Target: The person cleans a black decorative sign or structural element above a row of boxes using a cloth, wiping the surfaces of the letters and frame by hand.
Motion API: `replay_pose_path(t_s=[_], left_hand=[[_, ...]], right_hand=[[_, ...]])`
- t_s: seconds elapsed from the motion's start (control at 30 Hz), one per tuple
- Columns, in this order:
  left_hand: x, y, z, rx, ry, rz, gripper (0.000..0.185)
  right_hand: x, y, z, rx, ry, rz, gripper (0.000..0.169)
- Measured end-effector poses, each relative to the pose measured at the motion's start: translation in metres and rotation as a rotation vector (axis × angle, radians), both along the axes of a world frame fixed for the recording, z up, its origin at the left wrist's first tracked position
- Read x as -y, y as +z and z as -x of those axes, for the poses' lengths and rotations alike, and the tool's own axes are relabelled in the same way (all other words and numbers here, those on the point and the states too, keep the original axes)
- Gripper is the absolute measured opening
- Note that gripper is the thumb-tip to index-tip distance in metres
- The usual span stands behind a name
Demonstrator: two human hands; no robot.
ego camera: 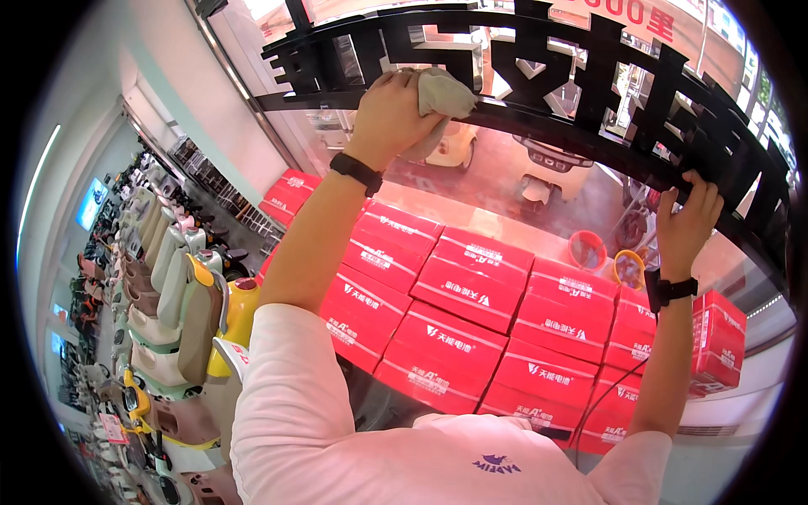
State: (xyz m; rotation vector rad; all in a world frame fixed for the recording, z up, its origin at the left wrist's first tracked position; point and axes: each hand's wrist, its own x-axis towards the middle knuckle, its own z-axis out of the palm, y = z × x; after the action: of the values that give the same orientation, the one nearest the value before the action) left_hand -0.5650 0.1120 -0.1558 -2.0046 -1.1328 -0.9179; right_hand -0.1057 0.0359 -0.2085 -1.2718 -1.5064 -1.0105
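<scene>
Both my arms are raised towards a black frame of large cut-out characters (530, 113) in front of a window. My left hand (394, 117) holds a crumpled grey cloth (445, 95) against the lower part of the frame, and part of the cloth hangs below the fingers. Further right, my right hand (691, 221) grips the frame's black lower bar (587, 142), fingers curled over it and thumb in front. Each wrist wears a black band. Below my arms lie stacked red cartons (473, 271) bearing white writing.
Rows of scooters (183, 303) stand on the left, a yellow one (243, 309) nearest my arm. A metal post (237, 76) rises left of the frame. A thin black cable (590, 410) runs over the cartons. Beyond the glass are a red basket (587, 250), a yellow basket (629, 268) and parked vehicles.
</scene>
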Motion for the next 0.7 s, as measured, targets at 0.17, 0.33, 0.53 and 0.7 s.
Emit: replay_pose_path(t_s=[0.17,0.33,0.53,0.7], left_hand=[[-0.017,0.019,0.002,0.047,-0.041,0.33,0.057],[-0.022,0.039,-0.014,0.056,0.07,0.564,0.063],[-0.018,0.036,-0.017,0.137,0.137,0.581,0.058],[-0.02,0.034,-0.016,0.188,0.168,0.598,0.053]], right_hand=[[-0.002,-0.003,0.0,-0.004,-0.01,-0.018,0.028],[-0.001,-0.001,0.001,-0.007,-0.002,-0.017,0.027],[-0.002,-0.003,0.003,-0.056,-0.026,-0.024,0.026],[0.0,0.0,0.006,-0.049,-0.025,-0.057,0.026]])
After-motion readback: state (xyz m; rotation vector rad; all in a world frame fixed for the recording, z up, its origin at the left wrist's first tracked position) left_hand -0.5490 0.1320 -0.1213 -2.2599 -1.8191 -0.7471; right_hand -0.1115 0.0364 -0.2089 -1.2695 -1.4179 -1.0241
